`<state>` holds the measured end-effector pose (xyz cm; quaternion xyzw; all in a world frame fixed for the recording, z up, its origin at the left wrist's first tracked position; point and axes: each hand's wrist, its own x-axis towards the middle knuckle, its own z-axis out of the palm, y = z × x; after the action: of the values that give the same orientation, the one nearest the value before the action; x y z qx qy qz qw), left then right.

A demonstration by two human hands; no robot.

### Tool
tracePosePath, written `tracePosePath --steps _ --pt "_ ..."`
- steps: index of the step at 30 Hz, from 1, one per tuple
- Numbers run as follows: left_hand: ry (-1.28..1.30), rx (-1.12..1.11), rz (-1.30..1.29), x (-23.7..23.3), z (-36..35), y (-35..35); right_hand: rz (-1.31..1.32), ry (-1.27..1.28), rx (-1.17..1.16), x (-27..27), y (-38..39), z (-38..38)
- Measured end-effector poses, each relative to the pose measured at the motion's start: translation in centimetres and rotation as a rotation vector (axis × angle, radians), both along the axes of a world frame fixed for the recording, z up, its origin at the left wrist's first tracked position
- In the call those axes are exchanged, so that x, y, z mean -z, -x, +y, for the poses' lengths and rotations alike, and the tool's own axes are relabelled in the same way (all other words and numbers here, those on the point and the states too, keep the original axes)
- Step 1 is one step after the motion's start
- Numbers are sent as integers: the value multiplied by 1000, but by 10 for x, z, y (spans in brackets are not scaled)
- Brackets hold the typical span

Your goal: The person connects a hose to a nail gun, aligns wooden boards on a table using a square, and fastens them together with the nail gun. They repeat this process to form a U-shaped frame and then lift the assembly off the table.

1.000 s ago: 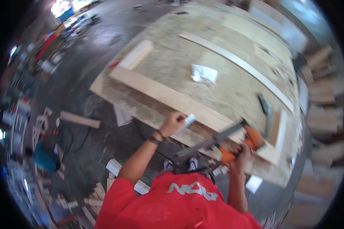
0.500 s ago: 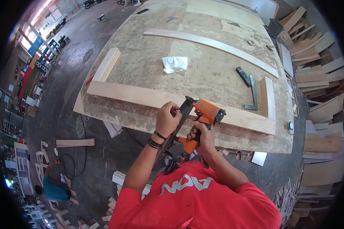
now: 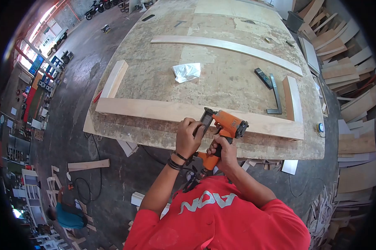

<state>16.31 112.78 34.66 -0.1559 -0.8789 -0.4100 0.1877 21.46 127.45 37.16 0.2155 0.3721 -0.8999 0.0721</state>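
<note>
An orange and black nail gun [image 3: 228, 121] is held in front of my red shirt, over the near edge of the workbench. My right hand [image 3: 224, 151] is closed around its black grip. Around the black magazine [image 3: 204, 121] my left hand [image 3: 189, 135] is closed, with its fingers curled near the upper end. Behind the gun lies a long wooden board [image 3: 150, 109]. Short wooden pieces stand at its left end [image 3: 114, 80] and right end [image 3: 294, 99], making a U shape.
On the workbench [image 3: 221, 91] lie a plastic bag [image 3: 186, 72], a long strip [image 3: 225, 48], a black remote-like object [image 3: 263, 78], a metal square [image 3: 275, 98] and a tape measure [image 3: 320, 128]. Wood offcuts [image 3: 359, 137] pile up at right. Another person [image 3: 69, 215] crouches lower left.
The black magazine part that stretched down past my left wrist no longer shows there. My left hand has moved slightly up and right along the gun. My view has shifted a little.
</note>
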Motion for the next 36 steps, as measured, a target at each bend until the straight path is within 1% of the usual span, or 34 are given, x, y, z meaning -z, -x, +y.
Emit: tracePosePath --steps 2,6,8,11,12,13,15,16,17,19,21,22,24,25,26,27,28,30,34,36 --pt "45 73 -26 -1 -4 -5 -3 4 2 0 -1 1" --pt "116 90 -5 9 -5 -11 -11 16 0 12 -3 5" --pt "264 142 -20 8 -3 -9 -16 17 -2 15 -3 7" --pt "223 191 -79 13 6 2 -21 -2 -11 23 -5 14" --pt "132 230 -172 7 2 2 -20 72 11 32 -3 19" --pt "123 222 -166 -3 -5 0 -17 143 32 31 2 25" --pt "-142 273 -272 -22 -30 -17 -3 139 14 33 6 43" --pt "-242 270 -391 -26 -50 -29 0 180 62 44 11 54" --pt "-338 269 -507 -26 -72 -43 9 222 113 49 16 64" --pt "-426 185 -709 -1 -115 -75 16 234 159 42 22 77" --pt "-424 161 -893 9 -126 -98 114 341 145 41 24 86" --pt "-432 162 -896 16 -122 -101 101 374 148 44 25 88" --pt "-570 157 -872 25 -108 -106 85 380 133 47 23 84" --pt "-579 149 -871 27 -100 -105 73 389 122 47 22 81" --pt "-586 131 -805 29 -93 -103 70 385 114 46 19 77" --pt "-589 112 -739 29 -87 -100 46 381 101 44 16 71" --pt "-592 107 -736 27 -82 -99 24 379 89 40 15 66" --pt "-682 14 -682 20 -76 -99 29 335 86 26 13 57" --pt "-687 -11 -695 25 -77 -96 33 253 72 11 11 45" --pt "-658 13 -667 23 -72 -93 38 275 44 12 11 43"
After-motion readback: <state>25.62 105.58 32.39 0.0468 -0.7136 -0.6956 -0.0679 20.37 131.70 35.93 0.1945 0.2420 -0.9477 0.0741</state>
